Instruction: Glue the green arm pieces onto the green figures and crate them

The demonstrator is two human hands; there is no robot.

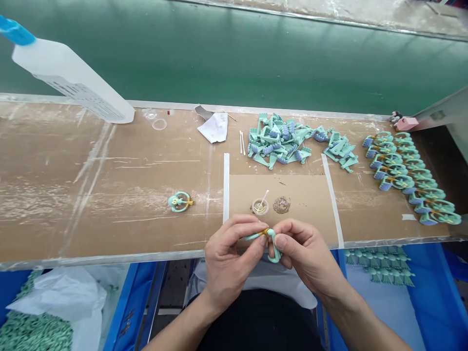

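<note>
Near the table's front edge, my left hand [234, 258] and my right hand [305, 253] meet. Both have their fingers closed on a small mint-green part [275, 247] with an orange-brown joint between the fingertips. Just beyond them stands a small round dish [260, 206] with a cotton swab [263, 197] leaning in it. A dark round stain [281, 204] lies beside the dish on a cardboard sheet [241, 187]. To the left rests a ring-shaped green piece [180, 201] with an orange tip.
Farther back lie a pile of green and purple parts [280, 141], swabs [242, 143] and a white cloth [214, 127]. Assembled pieces [393, 170] stand in rows at right. A white bottle [76, 80] stands at left; blue bins [435, 292] flank my lap.
</note>
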